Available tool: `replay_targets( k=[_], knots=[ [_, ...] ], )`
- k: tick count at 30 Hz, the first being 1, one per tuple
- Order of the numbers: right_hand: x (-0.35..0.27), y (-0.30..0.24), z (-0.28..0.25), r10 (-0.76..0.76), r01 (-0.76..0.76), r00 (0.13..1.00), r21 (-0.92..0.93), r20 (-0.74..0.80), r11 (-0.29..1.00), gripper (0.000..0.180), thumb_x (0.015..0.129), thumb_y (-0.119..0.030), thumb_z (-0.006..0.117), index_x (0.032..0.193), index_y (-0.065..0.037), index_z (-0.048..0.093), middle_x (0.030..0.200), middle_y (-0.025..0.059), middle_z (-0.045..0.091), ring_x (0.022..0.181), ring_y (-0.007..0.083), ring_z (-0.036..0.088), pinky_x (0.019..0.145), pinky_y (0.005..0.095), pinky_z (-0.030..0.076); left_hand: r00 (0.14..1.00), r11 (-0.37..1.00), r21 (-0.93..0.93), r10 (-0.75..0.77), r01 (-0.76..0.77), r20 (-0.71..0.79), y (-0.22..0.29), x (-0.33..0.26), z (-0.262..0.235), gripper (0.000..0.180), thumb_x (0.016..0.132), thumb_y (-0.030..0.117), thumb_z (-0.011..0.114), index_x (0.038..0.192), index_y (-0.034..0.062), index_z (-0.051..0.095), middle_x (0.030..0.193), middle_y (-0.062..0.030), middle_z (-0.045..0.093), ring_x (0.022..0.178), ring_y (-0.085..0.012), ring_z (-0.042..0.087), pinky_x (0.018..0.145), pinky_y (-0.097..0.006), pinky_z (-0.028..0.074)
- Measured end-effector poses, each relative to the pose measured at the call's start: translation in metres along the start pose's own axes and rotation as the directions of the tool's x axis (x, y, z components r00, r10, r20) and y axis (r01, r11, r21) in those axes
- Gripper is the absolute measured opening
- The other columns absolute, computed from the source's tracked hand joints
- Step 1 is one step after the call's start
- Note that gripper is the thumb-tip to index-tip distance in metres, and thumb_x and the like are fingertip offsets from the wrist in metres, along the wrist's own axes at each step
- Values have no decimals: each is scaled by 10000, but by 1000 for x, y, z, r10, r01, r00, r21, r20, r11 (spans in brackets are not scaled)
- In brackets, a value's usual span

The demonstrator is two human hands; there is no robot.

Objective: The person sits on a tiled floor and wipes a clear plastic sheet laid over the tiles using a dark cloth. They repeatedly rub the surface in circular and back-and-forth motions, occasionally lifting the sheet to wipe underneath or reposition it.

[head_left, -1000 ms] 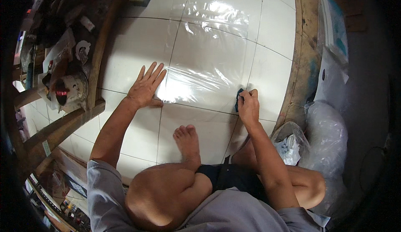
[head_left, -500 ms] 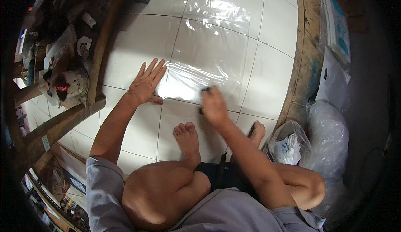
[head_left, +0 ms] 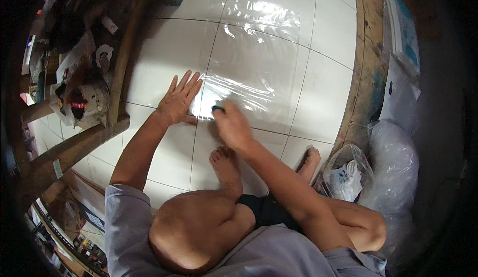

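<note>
A clear plastic sheet (head_left: 254, 63) lies flat on the white floor tiles, shiny and creased across its nearer part. My left hand (head_left: 178, 102) rests flat with spread fingers at the sheet's left edge. Closer to me and to its right, my right hand (head_left: 233, 126) is closed around a small dark object (head_left: 217, 108), whose tip pokes out near the thumb. What kind of object it is cannot be made out, as the fingers cover most of it. It is over the sheet's near left part.
At left stands a wooden shelf frame (head_left: 119, 68) with cluttered things, among them a tub (head_left: 82, 102). A worn wooden beam (head_left: 361, 68) borders the right side. Beside it are a bag of white scraps (head_left: 346, 180) and a bulky plastic bundle (head_left: 393, 162). My bare feet (head_left: 226, 167) are near the sheet.
My right hand has moved left along the near part of the sheet with the dark object, closer to my left hand. The left hand stays flat at the sheet's edge.
</note>
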State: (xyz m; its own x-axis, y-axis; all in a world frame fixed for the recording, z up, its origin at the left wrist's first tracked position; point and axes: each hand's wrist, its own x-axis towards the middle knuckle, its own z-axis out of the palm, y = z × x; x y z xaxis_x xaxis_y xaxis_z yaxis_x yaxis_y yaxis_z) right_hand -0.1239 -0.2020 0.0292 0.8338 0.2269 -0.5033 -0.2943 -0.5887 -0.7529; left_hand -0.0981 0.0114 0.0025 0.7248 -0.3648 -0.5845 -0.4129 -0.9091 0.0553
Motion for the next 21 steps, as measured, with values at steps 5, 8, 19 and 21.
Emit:
replay_targets(
  k=[5,8,19,21],
  knots=[
    [12,69,16,-149,127,986,-245,-70,961,238,948,-194,496,1049,17,540,1051,233,550,1023,420,562,853,510,473,1000,999,-43,9,-8,25,2,1,-9,1276,605,539,843,1552,67,130,1629,-118,85,1510,-300,39,1233,-504,94],
    [-6,104,-45,-396,248,877,-453,-270,856,109,790,-8,626,891,-16,584,920,216,531,820,418,576,707,479,482,1000,997,-73,13,-13,4,3,0,-8,1248,614,462,866,1545,49,144,1626,-129,89,1510,-306,42,1232,-511,93],
    [-6,77,-42,-288,255,957,-436,-12,863,237,884,-217,558,984,-11,620,950,252,579,906,429,579,817,511,448,999,999,-33,31,-32,-19,2,-1,-5,1255,612,474,857,1541,30,139,1624,-144,88,1508,-323,39,1230,-518,93],
    [6,15,3,65,-73,996,113,67,991,320,930,-273,517,998,37,557,1128,293,593,1044,481,556,932,513,423,1000,998,-54,24,-24,-5,0,-2,-4,1271,602,500,853,1540,28,138,1623,-148,87,1507,-329,40,1231,-517,92]
  ],
)
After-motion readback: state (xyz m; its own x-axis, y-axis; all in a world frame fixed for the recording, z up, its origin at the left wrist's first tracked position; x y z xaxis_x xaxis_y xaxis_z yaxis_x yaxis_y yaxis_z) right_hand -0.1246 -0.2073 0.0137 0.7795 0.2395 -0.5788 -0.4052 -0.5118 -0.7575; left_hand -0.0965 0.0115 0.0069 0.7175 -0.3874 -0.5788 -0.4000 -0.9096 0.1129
